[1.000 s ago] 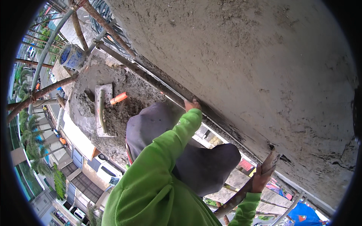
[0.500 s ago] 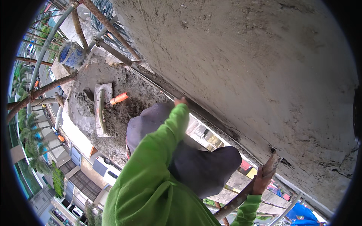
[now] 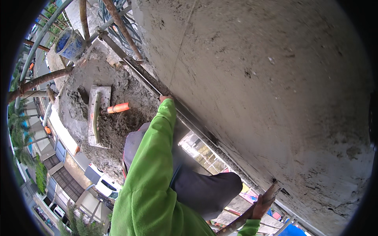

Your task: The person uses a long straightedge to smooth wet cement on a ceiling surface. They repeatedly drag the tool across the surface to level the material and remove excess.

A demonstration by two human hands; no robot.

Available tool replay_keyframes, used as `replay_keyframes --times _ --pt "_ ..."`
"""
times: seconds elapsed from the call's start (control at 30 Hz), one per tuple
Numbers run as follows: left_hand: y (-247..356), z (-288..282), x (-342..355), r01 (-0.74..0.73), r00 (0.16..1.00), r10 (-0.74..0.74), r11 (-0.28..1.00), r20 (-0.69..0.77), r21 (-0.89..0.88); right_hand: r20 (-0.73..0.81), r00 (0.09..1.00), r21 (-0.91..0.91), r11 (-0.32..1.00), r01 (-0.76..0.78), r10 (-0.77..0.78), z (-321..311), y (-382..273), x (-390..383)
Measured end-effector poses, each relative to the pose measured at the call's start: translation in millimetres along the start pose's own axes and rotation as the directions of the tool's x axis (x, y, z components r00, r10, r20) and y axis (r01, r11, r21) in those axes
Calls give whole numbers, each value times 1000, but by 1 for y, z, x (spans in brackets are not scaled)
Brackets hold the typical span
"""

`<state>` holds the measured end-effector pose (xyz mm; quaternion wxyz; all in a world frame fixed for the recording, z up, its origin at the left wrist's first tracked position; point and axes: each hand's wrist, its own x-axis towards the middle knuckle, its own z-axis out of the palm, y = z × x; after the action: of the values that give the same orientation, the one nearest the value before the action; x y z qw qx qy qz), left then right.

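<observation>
Hands: well apart. The left hand (image 3: 166, 97), far, touches the long, straight, pale-edged grey bar (image 3: 149, 82); whether its fingers close around it cannot be told. The right hand (image 3: 260, 207), near right, is clamped around the round, brown, stained pole (image 3: 237, 224). Bar axis: far left to near right, along the grey mortar-faced wall (image 3: 252, 106). Pole axis: crosswise to the bar. The flat rectangular metal float with pale handle (image 3: 96, 114) lies left, nearer the left hand.

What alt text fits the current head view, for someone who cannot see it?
A person's right hand grips a pole by a rough grey wall, the left hand at the wall's edge. To the left, a float and an orange handle lie on mortar, with a bucket beyond.
</observation>
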<state>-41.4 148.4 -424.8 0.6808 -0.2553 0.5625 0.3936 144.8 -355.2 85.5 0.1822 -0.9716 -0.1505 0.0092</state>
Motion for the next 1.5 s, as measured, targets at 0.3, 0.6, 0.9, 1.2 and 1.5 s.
replay_keyframes --times 0.3,0.6,0.9,1.2,1.5 --pt "-15 6 -7 -30 999 29 998 -32 -47 45 987 132 979 -158 153 1 -27 -3" --pt "-82 -17 -27 -42 995 43 999 -87 14 -5 1000 -4 1000 11 -11 0 17 -8" --pt "-146 -66 -47 -477 877 380 761 293 440 33 999 65 998 7 -9 0 -5 9" --pt "-206 -58 -222 -272 938 245 959 245 85 -5 999 -2 999 34 -34 1 13 5" --pt "-268 -78 -346 -191 928 127 969 350 157 -8 1000 1 1000 -19 19 -4 -6 0"
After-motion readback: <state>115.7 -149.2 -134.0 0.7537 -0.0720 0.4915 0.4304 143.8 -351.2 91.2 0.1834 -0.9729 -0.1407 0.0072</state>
